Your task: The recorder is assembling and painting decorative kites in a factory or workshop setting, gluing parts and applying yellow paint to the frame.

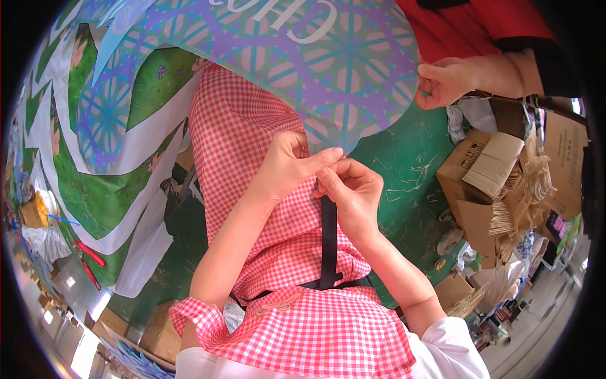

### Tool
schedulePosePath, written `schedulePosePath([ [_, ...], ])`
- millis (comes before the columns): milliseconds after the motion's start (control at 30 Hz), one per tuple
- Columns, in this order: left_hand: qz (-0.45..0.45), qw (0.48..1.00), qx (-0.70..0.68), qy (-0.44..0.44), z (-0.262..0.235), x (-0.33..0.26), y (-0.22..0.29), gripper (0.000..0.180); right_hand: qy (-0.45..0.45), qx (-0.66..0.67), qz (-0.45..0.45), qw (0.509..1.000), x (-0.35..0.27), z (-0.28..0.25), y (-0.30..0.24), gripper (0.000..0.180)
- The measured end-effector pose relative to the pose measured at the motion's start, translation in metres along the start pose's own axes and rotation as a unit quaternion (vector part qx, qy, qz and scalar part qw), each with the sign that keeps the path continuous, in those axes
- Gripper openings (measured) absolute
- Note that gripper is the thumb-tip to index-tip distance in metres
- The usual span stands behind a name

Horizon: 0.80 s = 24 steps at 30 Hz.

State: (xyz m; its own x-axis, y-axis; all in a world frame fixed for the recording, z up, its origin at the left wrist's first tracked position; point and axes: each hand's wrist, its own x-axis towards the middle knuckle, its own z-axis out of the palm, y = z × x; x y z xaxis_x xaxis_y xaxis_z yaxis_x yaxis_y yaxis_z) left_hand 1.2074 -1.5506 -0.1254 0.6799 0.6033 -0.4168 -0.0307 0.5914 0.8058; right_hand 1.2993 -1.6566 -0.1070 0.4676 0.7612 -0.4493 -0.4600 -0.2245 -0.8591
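My left hand [293, 161] is closed, with thumb and fingers pinched at the lower tip of a blue, purple and teal patterned sheet [353, 76] with a curved edge. Touching it is my right hand [353, 192], its fingers also pinched together; what lies between them is hidden. A black strap [329, 240] runs from my waist up to the right fingers, and I cannot tell whether they grip it. Another person's hand [445, 82] holds the sheet's right edge. Under both hands spreads my red-and-white checked apron [243, 139].
On the left lies green-and-white printed sheeting [120, 205], with red-handled pliers [91, 256] on its edge. Open cardboard boxes [467, 189] with bundled tan strips [495, 165] stand at the right. Scraps litter the green floor [404, 170]. The other person wears red clothing [473, 28].
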Motion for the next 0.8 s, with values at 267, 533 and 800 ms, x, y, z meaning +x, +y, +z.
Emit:
schedulePosePath([
  [267, -0.007, 0.998, -0.050, 0.037, 0.016, 0.005, 0.005, 0.010, -0.004, -0.008, -0.008, 1.000, 0.001, -0.002, 0.004, 0.012],
  [533, 0.008, 0.996, -0.048, 0.068, 0.020, 0.022, 0.001, 0.016, -0.019, -0.038, -0.013, 0.999, 0.003, -0.003, 0.000, 0.014],
  [800, -0.003, 0.999, -0.020, 0.035, 0.014, 0.006, 0.010, 0.019, -0.013, -0.021, -0.011, 1.000, 0.001, -0.002, 0.001, 0.013],
])
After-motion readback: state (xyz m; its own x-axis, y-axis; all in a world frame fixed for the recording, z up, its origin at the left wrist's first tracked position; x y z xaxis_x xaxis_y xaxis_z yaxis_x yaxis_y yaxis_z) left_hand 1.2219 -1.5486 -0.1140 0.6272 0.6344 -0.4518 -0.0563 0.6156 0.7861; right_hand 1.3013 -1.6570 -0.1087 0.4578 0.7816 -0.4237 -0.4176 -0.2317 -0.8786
